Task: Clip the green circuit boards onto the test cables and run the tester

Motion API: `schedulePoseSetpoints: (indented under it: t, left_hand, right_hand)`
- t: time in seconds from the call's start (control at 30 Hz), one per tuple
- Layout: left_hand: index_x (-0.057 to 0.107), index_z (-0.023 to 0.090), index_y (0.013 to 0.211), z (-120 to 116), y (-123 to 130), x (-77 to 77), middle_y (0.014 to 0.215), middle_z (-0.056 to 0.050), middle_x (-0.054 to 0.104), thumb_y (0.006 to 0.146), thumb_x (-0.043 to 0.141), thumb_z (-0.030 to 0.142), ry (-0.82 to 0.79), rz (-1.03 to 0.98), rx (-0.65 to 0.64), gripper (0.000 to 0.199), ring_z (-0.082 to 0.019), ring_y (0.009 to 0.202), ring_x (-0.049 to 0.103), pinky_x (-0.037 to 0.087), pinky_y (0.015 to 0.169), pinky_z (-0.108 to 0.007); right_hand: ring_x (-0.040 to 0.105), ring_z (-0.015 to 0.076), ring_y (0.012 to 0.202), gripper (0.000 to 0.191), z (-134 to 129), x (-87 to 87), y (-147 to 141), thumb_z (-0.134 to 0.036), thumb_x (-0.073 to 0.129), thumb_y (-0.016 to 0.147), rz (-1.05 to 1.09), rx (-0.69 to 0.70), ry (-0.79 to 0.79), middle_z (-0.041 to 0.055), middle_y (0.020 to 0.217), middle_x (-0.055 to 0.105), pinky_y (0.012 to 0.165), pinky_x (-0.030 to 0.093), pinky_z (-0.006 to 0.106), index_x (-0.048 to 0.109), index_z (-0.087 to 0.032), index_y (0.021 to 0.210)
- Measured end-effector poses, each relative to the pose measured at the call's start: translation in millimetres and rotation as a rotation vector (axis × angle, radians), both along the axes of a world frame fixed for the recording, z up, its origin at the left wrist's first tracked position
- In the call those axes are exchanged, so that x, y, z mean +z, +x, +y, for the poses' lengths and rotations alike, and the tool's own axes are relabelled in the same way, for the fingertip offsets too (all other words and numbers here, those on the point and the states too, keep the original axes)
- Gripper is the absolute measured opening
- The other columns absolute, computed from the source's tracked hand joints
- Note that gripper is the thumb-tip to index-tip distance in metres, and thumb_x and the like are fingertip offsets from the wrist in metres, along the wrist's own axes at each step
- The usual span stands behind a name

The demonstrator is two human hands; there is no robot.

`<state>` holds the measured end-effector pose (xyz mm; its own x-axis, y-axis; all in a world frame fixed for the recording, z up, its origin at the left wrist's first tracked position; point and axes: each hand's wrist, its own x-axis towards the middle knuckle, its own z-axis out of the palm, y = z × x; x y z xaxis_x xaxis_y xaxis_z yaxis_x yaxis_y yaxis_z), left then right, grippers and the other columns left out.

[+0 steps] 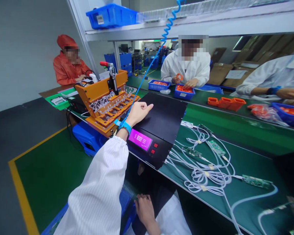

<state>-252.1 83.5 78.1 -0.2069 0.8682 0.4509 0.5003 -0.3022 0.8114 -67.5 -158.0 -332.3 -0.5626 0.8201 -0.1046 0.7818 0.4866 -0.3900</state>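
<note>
My left hand is above the black box's flat top, its fingers curled in and the thumb stretched to the right, with nothing visible in it. A blue wrist strap with a coiled blue cord is on that wrist. The black test box has a lit magenta screen and red buttons. Left of it stands an orange fixture with a red-handled toggle clamp. My right hand rests low near my lap, fingers loosely apart, holding nothing visible.
Bundled white cables with green circuit boards lie right of the box. Across the bench, co-workers handle orange parts near blue bins. Orange cases stand nearby. A shelf crosses overhead, holding a blue crate.
</note>
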Motion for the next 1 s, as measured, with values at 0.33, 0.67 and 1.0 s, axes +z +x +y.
schedulePoseSetpoints:
  t: [0.33, 0.67, 1.0]
  left_hand:
    - [0.030, 0.020, 0.055, 1.4, -1.0, -1.8, 0.055, 0.005, 0.026, 0.088, 0.066, 0.048, 0.006, -0.009, -0.006, 0.056, -0.010, 0.057, 0.023, 0.020, 0.058, -0.031]
    - [0.030, 0.020, 0.056, 2.2, -1.8, -3.2, 0.056, 0.005, 0.026, 0.089, 0.065, 0.047, 0.014, 0.003, -0.004, 0.055, -0.010, 0.058, 0.024, 0.020, 0.059, -0.031]
    - [0.029, 0.020, 0.056, 1.1, -1.3, -2.7, 0.056, 0.005, 0.026, 0.088, 0.065, 0.047, 0.007, -0.010, -0.008, 0.055, -0.010, 0.058, 0.024, 0.021, 0.059, -0.031]
  right_hand:
    - [0.075, 0.0322, 0.090, 0.020, -2.3, -9.5, 1.4, -0.012, 0.060, 0.091, 0.063, -0.017, 0.088, 0.0103, 0.093, 0.077, 0.095, 0.051, 0.046, 0.077, -0.019, 0.098]
    - [0.075, 0.0308, 0.092, 0.022, -1.5, -6.3, 1.4, -0.013, 0.057, 0.093, 0.027, 0.006, 0.088, 0.0106, 0.095, 0.078, 0.094, 0.049, 0.045, 0.077, -0.019, 0.098]
    - [0.074, 0.0312, 0.090, 0.022, -1.8, -7.2, 0.0, -0.012, 0.056, 0.092, 0.037, -0.008, 0.069, 0.0095, 0.094, 0.077, 0.093, 0.048, 0.045, 0.077, -0.020, 0.095]
